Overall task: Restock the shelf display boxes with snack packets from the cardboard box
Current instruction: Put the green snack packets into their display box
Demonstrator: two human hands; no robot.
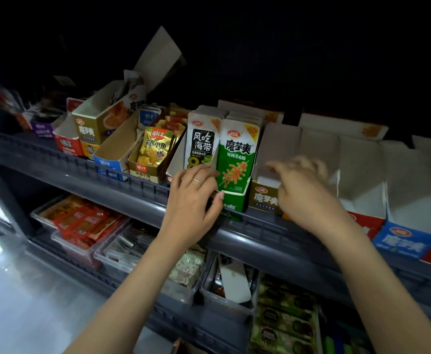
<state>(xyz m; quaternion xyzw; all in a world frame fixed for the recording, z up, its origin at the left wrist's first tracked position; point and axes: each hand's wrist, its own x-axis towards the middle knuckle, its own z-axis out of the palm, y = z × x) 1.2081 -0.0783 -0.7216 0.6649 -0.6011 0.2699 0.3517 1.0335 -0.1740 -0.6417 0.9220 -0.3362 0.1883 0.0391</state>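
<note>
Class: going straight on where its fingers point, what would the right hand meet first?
Probably the inner wall of the brown-fronted box, which the right hand reaches over; blur hides depth, so perhaps the green packets beside it.
</note>
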